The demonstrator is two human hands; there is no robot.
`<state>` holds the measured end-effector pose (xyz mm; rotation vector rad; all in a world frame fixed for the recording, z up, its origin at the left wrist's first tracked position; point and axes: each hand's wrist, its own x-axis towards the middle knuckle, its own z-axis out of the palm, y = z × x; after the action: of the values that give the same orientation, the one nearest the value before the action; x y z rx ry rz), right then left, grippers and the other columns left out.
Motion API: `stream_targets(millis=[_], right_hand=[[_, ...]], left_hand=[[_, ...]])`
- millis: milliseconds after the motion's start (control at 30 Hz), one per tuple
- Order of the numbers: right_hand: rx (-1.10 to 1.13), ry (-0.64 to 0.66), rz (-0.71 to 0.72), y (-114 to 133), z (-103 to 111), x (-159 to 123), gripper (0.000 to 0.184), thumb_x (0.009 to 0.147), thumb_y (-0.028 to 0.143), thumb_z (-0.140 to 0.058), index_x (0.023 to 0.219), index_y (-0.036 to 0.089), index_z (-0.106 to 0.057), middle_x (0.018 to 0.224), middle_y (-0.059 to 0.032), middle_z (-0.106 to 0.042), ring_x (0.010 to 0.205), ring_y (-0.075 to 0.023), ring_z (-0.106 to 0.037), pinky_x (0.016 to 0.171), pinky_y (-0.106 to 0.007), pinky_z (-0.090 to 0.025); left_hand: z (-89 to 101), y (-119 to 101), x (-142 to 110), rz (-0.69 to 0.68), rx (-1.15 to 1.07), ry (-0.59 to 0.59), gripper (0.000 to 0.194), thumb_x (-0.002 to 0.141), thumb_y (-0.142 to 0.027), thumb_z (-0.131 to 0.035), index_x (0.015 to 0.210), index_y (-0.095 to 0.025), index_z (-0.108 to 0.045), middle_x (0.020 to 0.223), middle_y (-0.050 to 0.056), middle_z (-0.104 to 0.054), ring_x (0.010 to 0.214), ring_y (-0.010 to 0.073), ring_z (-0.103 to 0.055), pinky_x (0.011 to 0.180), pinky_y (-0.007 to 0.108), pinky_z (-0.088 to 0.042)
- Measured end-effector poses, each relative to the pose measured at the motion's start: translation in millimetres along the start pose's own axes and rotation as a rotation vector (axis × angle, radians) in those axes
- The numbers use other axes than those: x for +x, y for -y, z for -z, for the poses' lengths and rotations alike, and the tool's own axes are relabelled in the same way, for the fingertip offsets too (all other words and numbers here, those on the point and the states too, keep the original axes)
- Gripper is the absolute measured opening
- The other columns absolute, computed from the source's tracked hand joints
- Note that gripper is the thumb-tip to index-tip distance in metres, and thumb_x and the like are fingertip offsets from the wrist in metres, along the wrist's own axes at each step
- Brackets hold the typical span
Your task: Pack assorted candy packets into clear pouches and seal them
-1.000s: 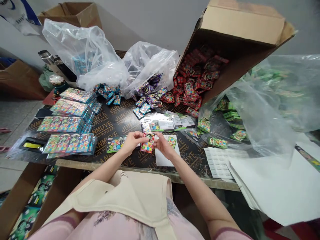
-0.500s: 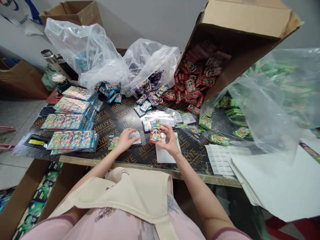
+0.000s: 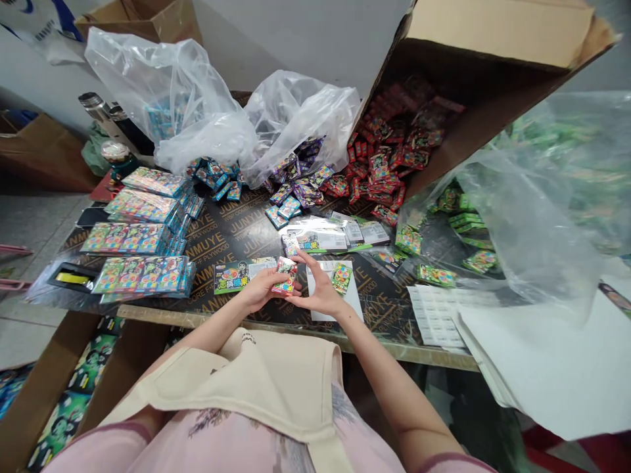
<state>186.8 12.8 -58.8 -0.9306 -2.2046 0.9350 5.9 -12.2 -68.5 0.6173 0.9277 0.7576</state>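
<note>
Your left hand [image 3: 258,290] pinches a red box [image 3: 284,274], right hand [image 3: 324,290] spread alongside, packs [image 3: 140,275] look done, loose boxes [image 3: 378,168] remain

dark printed table [image 3: 210,240] bearing stacked multicoloured packs [image 3: 131,240], small blue boxes [image 3: 217,179], a white sheet [image 3: 328,310]

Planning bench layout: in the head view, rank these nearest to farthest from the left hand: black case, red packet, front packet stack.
1. Red packet: in the left hand.
2. Front packet stack: to its left.
3. Black case: farther left, past the stack.
</note>
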Motion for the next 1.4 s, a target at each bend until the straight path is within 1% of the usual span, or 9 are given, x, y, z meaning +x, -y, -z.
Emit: stream_targets(millis=[167,300,467,633,933,1133,1233,1300,1400], right_hand=[[-0.260,-0.130,-0.045,-24.0,2.5,-2.7,0.079,0.073,0.028,-0.064,0.144,0.029,-0.029,0.134,-0.0091,-0.049,0.123,-0.0313,-0.046,0.103,-0.050,-0.034],[-0.389,-0.045,-0.092,-37.8,-2.8,-1.7,0.078,0.071,0.025,-0.064,0.143,0.025,-0.034,0.131,-0.0117,-0.051,0.122,-0.0341,-0.046,0.102,-0.052,-0.030],[-0.141,0.105,-0.013,-36.0,-8.1,-2.0,0.086,0.070,0.026,-0.067,0.146,0.022,-0.027,0.137,-0.0121,-0.049,0.124,-0.0289,-0.046,0.105,-0.046,-0.034],[-0.008,0.187,0.009,-30.2,1.4,-5.0,0.083,0.071,0.025,-0.067,0.145,0.020,-0.028,0.142,-0.0119,-0.045,0.127,-0.0244,-0.046,0.105,-0.039,-0.036],[-0.053,0.172,-0.002,-26.3,13.4,-8.9,0.087,0.058,0.024,-0.072,0.138,0.021,-0.039,0.131,-0.0103,-0.054,0.119,-0.0285,-0.049,0.103,-0.044,-0.033],[-0.048,-0.037,-0.099,-13.4,6.4,-13.0,0.083,0.073,0.033,-0.068,0.145,0.023,-0.028,0.132,-0.0113,-0.056,0.126,-0.0281,-0.046,0.109,-0.048,-0.020],[-0.040,0.047,-0.092,-16.7,6.3,-14.7,0.073,0.081,0.040,-0.062,0.145,0.028,-0.029,0.126,-0.0083,-0.061,0.121,-0.0263,-0.052,0.110,-0.049,-0.017],[-0.153,-0.079,-0.150,-36.5,22.8,-14.0,0.060,0.083,0.045,-0.059,0.139,0.030,-0.041,0.129,-0.0078,-0.059,0.122,-0.0268,-0.051,0.109,-0.048,-0.020],[-0.491,-0.629,-0.502,-88.9,76.1,-15.0,0.056,0.084,0.046,-0.055,0.135,0.024,-0.046,0.137,-0.0135,-0.050,0.129,-0.0304,-0.040,0.105,-0.050,-0.025]], left_hand=[[41.1,2.7,3.0,-0.434,0.985,-0.340,0.078,0.065,-0.049,-0.075,0.132,-0.018,-0.050,0.129,0.016,-0.057,0.123,0.0338,-0.048,0.107,0.054,-0.030],[64.4,10.8,3.1,-0.449,1.541,-0.279,0.109,0.056,-0.035,-0.082,0.147,-0.017,-0.026,0.124,0.016,-0.057,0.119,0.0351,-0.049,0.110,0.060,-0.020],[70.4,14.9,-0.4,-0.572,1.500,-0.215,0.116,0.063,-0.038,-0.076,0.151,-0.021,-0.002,0.130,0.013,-0.053,0.121,0.0301,-0.050,0.111,0.056,-0.022],[67.3,10.4,-2.3,-0.572,1.445,-0.127,0.117,0.063,-0.037,-0.077,0.151,-0.021,-0.002,0.126,0.012,-0.057,0.119,0.0295,-0.053,0.111,0.055,-0.025],[51.5,10.6,3.6,-0.580,1.286,-0.047,0.118,0.062,-0.032,-0.079,0.151,-0.023,-0.003,0.127,0.010,-0.057,0.118,0.0290,-0.054,0.106,0.048,-0.037],[48.0,8.0,6.3,-0.584,1.200,-0.184,0.114,0.062,-0.038,-0.079,0.151,-0.023,-0.011,0.128,0.011,-0.057,0.119,0.0292,-0.055,0.102,0.045,-0.042],[48.2,8.6,8.1,-0.571,1.203,-0.180,0.115,0.062,-0.040,-0.079,0.151,-0.025,-0.008,0.129,0.010,-0.056,0.118,0.0285,-0.055,0.102,0.044,-0.042],[48.2,9.8,9.0,-0.570,1.215,-0.169,0.113,0.063,-0.040,-0.078,0.151,-0.025,-0.009,0.130,0.010,-0.055,0.119,0.0284,-0.055,0.103,0.044,-0.041],[49.1,11.9,9.6,-0.570,1.245,-0.202,0.108,0.064,-0.039,-0.077,0.151,-0.026,-0.013,0.129,0.010,-0.055,0.119,0.0290,-0.053,0.102,0.044,-0.041]])
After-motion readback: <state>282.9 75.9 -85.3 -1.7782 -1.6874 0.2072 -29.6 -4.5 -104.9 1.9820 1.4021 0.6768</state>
